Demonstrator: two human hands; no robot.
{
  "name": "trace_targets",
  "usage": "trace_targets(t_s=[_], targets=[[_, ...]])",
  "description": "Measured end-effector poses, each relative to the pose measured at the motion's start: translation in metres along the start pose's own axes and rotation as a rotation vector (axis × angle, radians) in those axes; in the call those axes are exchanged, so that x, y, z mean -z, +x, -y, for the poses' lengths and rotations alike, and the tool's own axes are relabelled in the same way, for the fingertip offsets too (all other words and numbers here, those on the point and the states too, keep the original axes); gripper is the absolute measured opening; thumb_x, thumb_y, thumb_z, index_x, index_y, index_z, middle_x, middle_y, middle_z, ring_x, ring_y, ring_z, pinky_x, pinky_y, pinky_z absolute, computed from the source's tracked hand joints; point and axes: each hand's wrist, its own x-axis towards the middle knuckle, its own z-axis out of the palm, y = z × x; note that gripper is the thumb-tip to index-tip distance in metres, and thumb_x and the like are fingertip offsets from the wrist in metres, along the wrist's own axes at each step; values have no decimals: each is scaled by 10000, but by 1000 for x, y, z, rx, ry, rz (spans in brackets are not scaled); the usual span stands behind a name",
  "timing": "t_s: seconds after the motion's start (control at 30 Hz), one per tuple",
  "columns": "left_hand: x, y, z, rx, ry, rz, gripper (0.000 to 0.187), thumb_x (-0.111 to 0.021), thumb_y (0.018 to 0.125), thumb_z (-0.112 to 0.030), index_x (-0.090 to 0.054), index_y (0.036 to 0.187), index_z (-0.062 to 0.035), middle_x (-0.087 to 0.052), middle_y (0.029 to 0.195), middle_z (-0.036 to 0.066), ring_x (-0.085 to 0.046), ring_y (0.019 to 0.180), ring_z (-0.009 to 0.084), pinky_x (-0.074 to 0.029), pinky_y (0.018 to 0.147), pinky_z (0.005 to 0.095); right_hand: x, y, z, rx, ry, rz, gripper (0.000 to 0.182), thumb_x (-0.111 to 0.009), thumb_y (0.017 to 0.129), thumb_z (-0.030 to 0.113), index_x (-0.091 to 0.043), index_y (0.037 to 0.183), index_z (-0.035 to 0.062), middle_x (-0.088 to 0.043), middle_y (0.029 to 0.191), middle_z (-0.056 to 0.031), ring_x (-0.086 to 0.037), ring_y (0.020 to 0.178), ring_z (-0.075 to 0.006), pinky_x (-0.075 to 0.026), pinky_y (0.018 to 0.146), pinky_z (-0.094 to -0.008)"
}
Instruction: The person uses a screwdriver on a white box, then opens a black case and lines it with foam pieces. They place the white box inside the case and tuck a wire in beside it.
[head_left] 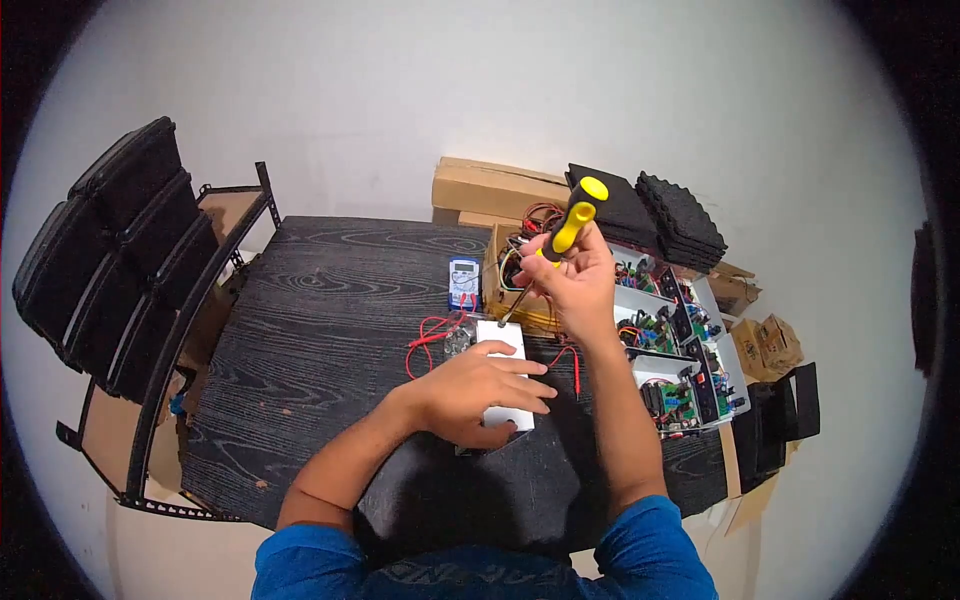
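Note:
A white box-shaped case [514, 404] lies on the dark wood-grain table in front of me. Across its middle rests my left hand [482, 392], palm down with the fingers spread. My right hand [577, 275] is closed around a yellow and black screwdriver [570, 228], held at a tilt above the case's far end. The screwdriver's shaft points down to the far edge of the case, and its tip appears to meet a spot there. Just left of the case, a clear plastic bag [459, 341] is partly hidden by it.
Behind the case stand a blue multimeter [464, 283] with red leads [428, 335] and a cardboard box of wires [497, 262]. Several opened white units with circuit boards [664, 392] line the right side. Black foam sheets [680, 215] sit at the back right; a shelf with black cases [130, 250] is left.

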Motion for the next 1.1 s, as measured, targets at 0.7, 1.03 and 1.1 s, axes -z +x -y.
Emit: trace_targets(t_s=[0.7, 1.03, 1.1], targets=[[1, -2, 1, 14, 1, 49, 564, -762, 834, -205, -675, 1391, -217, -590, 1563, 14, -456, 1518, 276, -315, 1219, 591, -7, 7, -4, -34, -20, 0, 331, -715, 1018, 83, -532, 1288, 26, -715, 1144, -110, -718, 804, -125, -577, 648, -236], [4, -4, 1, 13, 3, 57, 562, -772, 835, -213, -675, 1388, -219, -587, 1564, 16, -447, 1524, 277, -305, 1228, 599, 2, 6, -13, -50, 83, -1, 257, -709, 1025, 87, -586, 1239, 13, -724, 1098, -107, -740, 894, -144, -580, 679, -256], [5, -4, -1, 14, 0, 42, 508, -765, 842, -233, -706, 1344, -181, -625, 1517, 39, -459, 1516, 280, -312, 1226, 590, -1, 6, -21, 54, 56, -16, 269, -737, 1004, 74, -565, 1205, 28, -712, 1047, -83, -739, 878, -137, -578, 659, -247]])
